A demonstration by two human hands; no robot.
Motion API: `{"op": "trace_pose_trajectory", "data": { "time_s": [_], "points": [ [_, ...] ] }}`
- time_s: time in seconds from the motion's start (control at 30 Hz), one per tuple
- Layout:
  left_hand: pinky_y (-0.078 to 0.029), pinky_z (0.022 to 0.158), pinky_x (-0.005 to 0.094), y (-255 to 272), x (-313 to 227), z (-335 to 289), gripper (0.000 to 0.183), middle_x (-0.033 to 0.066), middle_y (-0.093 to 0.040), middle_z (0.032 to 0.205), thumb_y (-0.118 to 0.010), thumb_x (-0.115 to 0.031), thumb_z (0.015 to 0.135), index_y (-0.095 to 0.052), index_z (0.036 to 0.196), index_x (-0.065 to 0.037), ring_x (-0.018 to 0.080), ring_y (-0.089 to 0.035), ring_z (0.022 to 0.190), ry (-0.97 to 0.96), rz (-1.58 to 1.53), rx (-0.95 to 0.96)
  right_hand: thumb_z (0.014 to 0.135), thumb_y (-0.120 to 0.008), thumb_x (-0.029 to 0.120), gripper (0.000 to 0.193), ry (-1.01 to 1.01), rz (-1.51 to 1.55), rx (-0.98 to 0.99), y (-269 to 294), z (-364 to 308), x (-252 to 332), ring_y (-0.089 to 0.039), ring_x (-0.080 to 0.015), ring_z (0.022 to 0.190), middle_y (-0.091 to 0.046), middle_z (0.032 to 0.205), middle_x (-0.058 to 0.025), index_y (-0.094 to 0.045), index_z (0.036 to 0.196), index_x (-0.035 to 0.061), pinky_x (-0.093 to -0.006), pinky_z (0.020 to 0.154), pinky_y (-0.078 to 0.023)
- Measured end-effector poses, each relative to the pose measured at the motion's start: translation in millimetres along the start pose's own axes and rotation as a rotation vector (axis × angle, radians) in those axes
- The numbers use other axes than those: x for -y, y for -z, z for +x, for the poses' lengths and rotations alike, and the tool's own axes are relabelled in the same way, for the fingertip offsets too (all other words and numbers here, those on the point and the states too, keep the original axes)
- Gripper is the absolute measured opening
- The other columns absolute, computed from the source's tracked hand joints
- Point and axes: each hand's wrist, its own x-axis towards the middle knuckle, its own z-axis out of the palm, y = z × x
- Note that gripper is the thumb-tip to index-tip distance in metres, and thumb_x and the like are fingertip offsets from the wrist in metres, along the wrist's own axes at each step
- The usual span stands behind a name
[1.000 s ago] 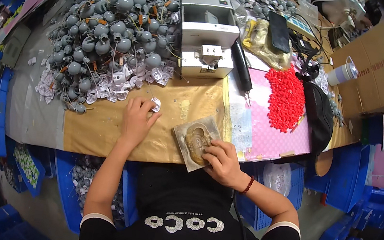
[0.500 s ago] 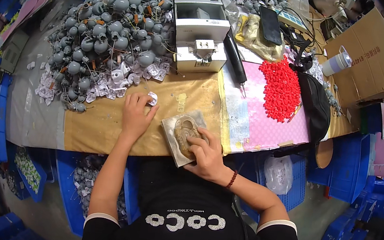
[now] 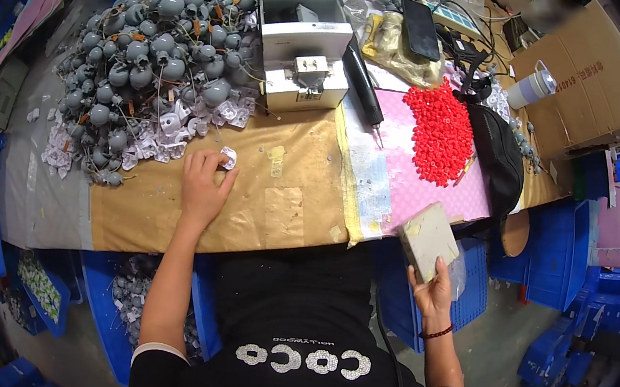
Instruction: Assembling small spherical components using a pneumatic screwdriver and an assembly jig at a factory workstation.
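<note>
My left hand (image 3: 204,184) rests on the brown cardboard-covered table (image 3: 285,206), its fingertips on a small white plastic part (image 3: 228,157). Just beyond it lies a big heap of grey round parts with wires (image 3: 148,58) and more white pieces. My right hand (image 3: 431,290) is off the table's right front edge, gripping a flat pale bag of small parts (image 3: 428,239) held up and tilted over the blue crates.
A grey-white machine box (image 3: 301,45) stands at the back centre with a black tool (image 3: 365,88) beside it. A pile of red caps (image 3: 436,128) lies on a pink mat, next to a black bag (image 3: 496,158). Blue crates (image 3: 550,254) surround the table; a cardboard box (image 3: 588,73) is far right.
My right hand has lifted the bag off the table in front of me and carried it out to the right, past the table's edge. My left hand stayed on the white part.
</note>
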Motion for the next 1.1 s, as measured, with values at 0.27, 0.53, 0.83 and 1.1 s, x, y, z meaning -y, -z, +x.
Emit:
{"op": "trace_pose_trajectory", "data": {
  "time_s": [0.27,0.53,0.83,1.1],
  "points": [
    [-0.047,0.087,0.0427,4,-2,2,0.027,0.0107,-0.062,0.105,-0.082,-0.013,0.08,-0.065,0.099,-0.007,0.0326,-0.057,0.099,0.035,-0.031,-0.004,0.094,-0.071,0.019,0.048,0.249,-0.605,0.466,-107,17,5,-0.066,-0.0274,0.115,-0.066,0.129,-0.0129,-0.056,0.136,0.0021,-0.0457,0.09,-0.058],
    [-0.051,0.085,0.0414,7,0,-1,0.028,0.0097,-0.065,0.107,-0.088,-0.013,0.074,-0.069,0.092,-0.004,0.0317,-0.061,0.101,0.128,-0.166,-0.018,0.078,-0.077,0.007,0.047,1.506,-1.469,0.935,-234,69,-77,-0.064,-0.0338,0.107,-0.068,0.122,-0.0113,-0.067,0.123,0.0017,-0.0432,0.088,-0.054],
    [-0.059,0.084,0.0342,10,-4,6,0.024,0.0154,-0.065,0.12,-0.086,-0.002,0.078,-0.07,0.095,0.0,0.029,-0.066,0.104,0.292,-0.371,0.03,0.079,-0.075,0.017,0.044,1.397,-1.562,0.977,-227,71,-87,-0.061,-0.0246,0.106,-0.067,0.126,-0.0043,-0.068,0.121,0.0061,-0.0381,0.085,-0.045],
    [-0.054,0.09,0.0387,18,-44,7,0.028,0.0158,-0.063,0.123,-0.086,-0.006,0.08,-0.067,0.101,-0.002,0.0304,-0.066,0.106,0.225,-0.35,-0.063,0.076,-0.083,0.036,0.057,1.283,-1.526,1.002,-244,70,-81,-0.053,-0.0307,0.118,-0.061,0.128,-0.0083,-0.066,0.121,0.0078,-0.048,0.099,-0.041]
  ]
}}
